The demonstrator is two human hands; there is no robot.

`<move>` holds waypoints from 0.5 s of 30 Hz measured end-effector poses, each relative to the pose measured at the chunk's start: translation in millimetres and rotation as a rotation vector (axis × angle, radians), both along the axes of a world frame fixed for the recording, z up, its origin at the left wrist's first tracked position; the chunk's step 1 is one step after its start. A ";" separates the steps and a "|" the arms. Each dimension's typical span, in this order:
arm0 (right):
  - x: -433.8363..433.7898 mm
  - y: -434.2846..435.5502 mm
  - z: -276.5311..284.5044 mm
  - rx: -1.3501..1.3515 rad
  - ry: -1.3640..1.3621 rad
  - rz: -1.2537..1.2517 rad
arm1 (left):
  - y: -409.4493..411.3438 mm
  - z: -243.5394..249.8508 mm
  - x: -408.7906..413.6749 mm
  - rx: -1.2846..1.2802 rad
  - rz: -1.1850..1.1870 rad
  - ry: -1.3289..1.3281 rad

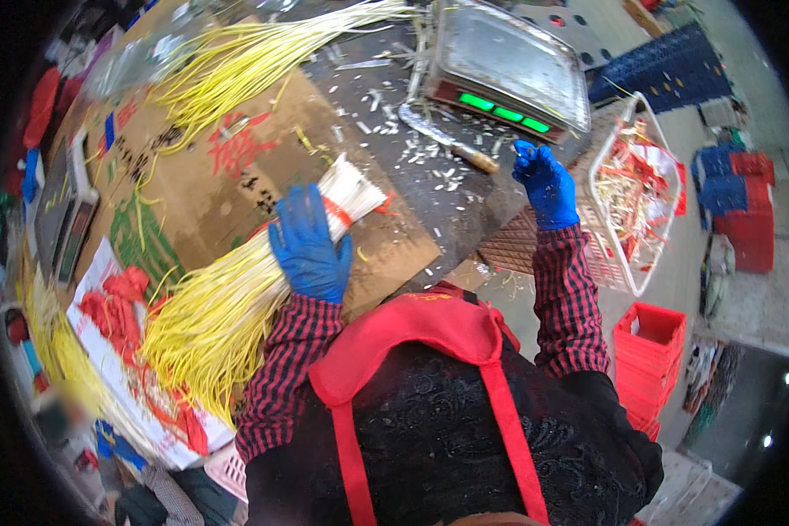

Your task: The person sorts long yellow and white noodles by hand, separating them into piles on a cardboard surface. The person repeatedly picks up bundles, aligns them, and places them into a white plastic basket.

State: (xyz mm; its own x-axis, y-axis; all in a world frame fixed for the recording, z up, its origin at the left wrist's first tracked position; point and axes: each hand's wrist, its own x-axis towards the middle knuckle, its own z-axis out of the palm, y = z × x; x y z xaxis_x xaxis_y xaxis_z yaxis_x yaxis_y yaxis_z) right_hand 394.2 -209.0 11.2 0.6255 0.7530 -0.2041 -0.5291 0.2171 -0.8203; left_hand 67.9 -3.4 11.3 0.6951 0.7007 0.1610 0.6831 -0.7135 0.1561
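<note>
My left hand [311,246], in a blue glove, lies over a bundle of yellow chives [204,315] and holds it against the flattened cardboard [394,243]. An orange-red tie [336,212] circles the bundle near its white cut ends [355,187]. The yellow tips fan out towards my lower left. My right hand [544,181], also gloved in blue, is raised at the table's right side with its fingers curled. Whether something small is between its fingertips I cannot tell. Close to it, a knife [448,141] with a wooden handle lies on the dark tabletop [368,85].
A digital scale [509,62] with lit green displays stands beyond the knife. White trimmings [427,154] litter the tabletop. Loose chives [256,59] lie at the far side. A white plastic basket [644,276] of scraps is right; red crates [647,361] stand below it. Another person [171,493] is lower left.
</note>
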 end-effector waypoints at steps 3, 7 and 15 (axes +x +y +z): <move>28.9 -43.5 7.3 -0.078 -0.138 -0.125 | -1.0 1.7 0.5 -0.012 -0.001 0.022; 77.8 -125.5 57.6 -0.486 -0.475 -0.269 | 0.1 2.5 -2.0 -0.082 -0.012 0.007; 45.6 -25.8 20.5 -0.543 -1.436 -0.113 | 15.7 16.8 -29.0 -0.094 -0.057 0.035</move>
State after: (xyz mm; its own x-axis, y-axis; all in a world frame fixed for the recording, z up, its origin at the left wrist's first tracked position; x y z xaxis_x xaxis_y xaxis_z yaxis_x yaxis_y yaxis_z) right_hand 439.7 -234.9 31.7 0.5754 0.7264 0.3759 0.7490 -0.2833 -0.5990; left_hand 38.8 12.4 28.1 0.7382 0.6708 0.0714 0.6481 -0.7346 0.2006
